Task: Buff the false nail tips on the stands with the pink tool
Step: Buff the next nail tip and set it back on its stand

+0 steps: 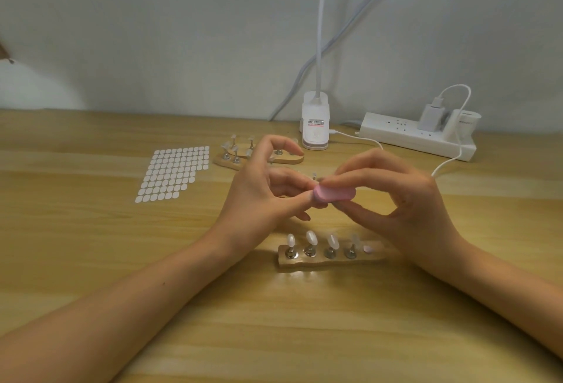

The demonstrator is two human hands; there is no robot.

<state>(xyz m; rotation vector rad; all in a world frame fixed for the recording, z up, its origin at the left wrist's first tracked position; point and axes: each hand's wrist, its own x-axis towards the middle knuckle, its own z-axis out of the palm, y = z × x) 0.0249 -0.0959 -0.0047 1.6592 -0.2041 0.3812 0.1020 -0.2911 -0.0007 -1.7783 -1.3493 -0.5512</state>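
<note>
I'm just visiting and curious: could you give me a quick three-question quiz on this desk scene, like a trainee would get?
1. True or false: the pink tool lies on the table.
2. How many nail tips stand on the near wooden stand? A two, B four, C six.
3. Fill in: the sticker sheet lies on the person's ___ side.
Key: 1 false, the right hand pinches it; 2 B; 3 left.

One pink tool (pixel 335 193); four nail tips (pixel 311 238) on the near stand (pixel 332 263); one sticker sheet (pixel 175 174), far left; one power strip (pixel 405 135).
</note>
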